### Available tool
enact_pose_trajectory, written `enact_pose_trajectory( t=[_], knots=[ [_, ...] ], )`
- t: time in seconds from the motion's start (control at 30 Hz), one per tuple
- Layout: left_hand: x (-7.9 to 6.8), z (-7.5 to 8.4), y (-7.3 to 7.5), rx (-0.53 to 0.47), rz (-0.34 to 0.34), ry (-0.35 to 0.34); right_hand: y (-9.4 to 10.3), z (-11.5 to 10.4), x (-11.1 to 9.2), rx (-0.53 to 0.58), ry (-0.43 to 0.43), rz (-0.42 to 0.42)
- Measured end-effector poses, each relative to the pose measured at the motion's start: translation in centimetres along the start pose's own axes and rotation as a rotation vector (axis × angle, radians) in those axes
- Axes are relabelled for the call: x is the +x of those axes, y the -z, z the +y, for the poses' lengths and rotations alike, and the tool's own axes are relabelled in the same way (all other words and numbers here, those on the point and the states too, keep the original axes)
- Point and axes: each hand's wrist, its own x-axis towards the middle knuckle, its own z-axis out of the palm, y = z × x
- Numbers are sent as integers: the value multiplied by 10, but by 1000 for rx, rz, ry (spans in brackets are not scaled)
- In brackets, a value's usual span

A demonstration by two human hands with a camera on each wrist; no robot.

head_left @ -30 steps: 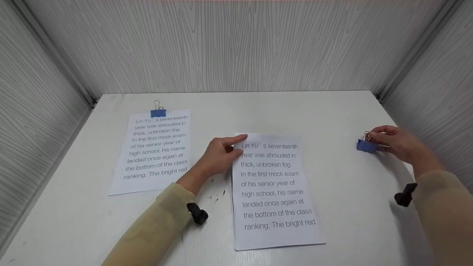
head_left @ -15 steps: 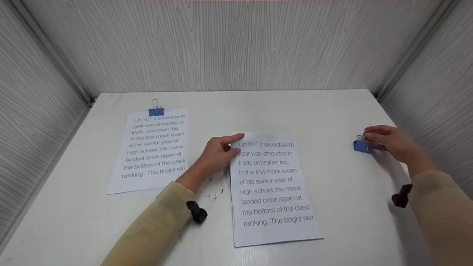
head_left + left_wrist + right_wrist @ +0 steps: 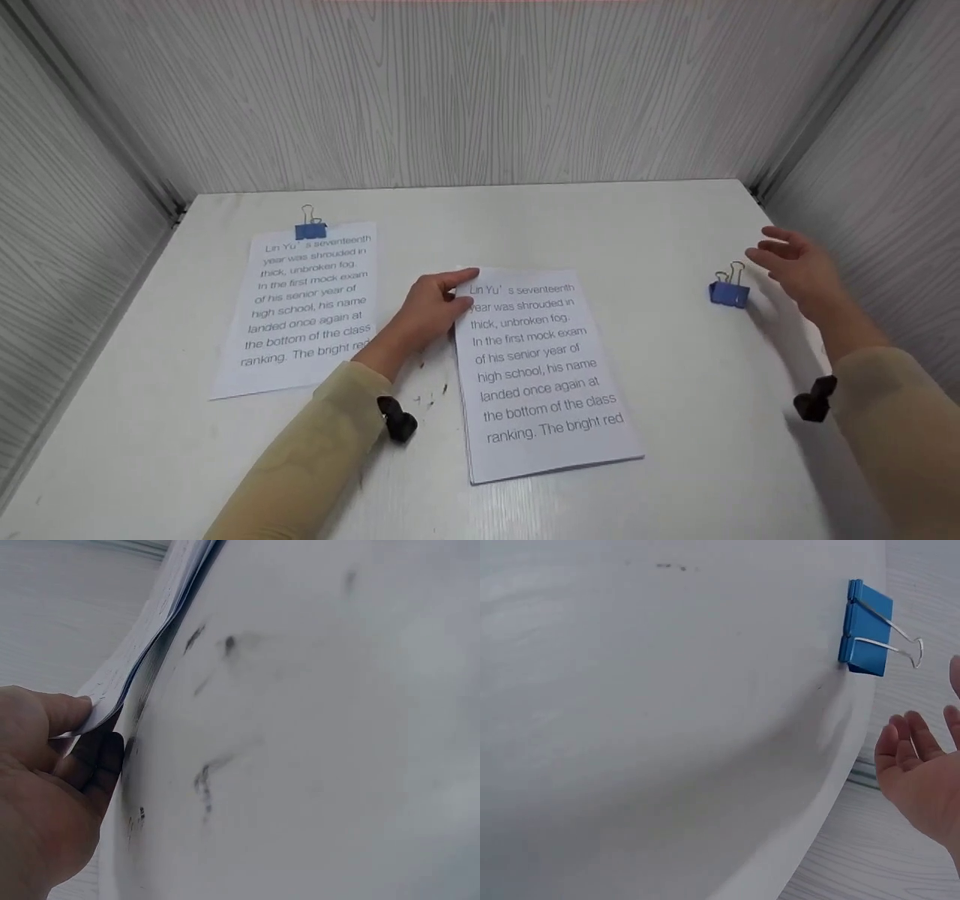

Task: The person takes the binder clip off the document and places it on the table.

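Observation:
At the middle of the table lies a stack of printed paper sheets point(image 3: 547, 367), its upper left corner in my left hand point(image 3: 427, 309). In the left wrist view the thumb presses on top of the sheets point(image 3: 120, 679) while the other fingers are beneath, and the corner bends up. A blue binder clip point(image 3: 729, 295) stands on the table at the right, its two wire handles pointing up. Just above and to the right of it, my right hand point(image 3: 802, 277) is held with relaxed fingers, apart from the clip. The right wrist view shows the gap between hand and clip point(image 3: 868, 630).
To the left lies a second printed stack point(image 3: 304, 315), held at its top by another blue binder clip point(image 3: 310, 230). Small dark marks point(image 3: 431, 397) dot the white table between the two stacks. Pale wood-grain panels point(image 3: 480, 90) rise at the back and both sides.
My right hand has let go of the binder clip and moved up and away, leaving it standing. The middle stack has shifted slightly left and turned a little, my left hand still on its corner.

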Motion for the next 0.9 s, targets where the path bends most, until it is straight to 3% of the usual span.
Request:
enact_pose_trajectory(
  t=[0.17, 0.33, 0.53, 0.7, 0.9],
  knots=[
    [0, 3, 1, 104, 12, 0, -11, -20, -8, -42, 92, 86],
    [-5, 10, -4, 279, 40, -22, -34, -42, -23, -112, 209, 28],
    [-17, 25, -19, 600, 95, -53, -72, -61, -47, -236, 362, 6],
    [-38, 38, -30, 773, 90, -106, -106, -70, -77, -395, 447, -32],
    [-72, 44, -41, 872, 25, -131, -140, -72, -120, -555, 475, -135]
  ],
)
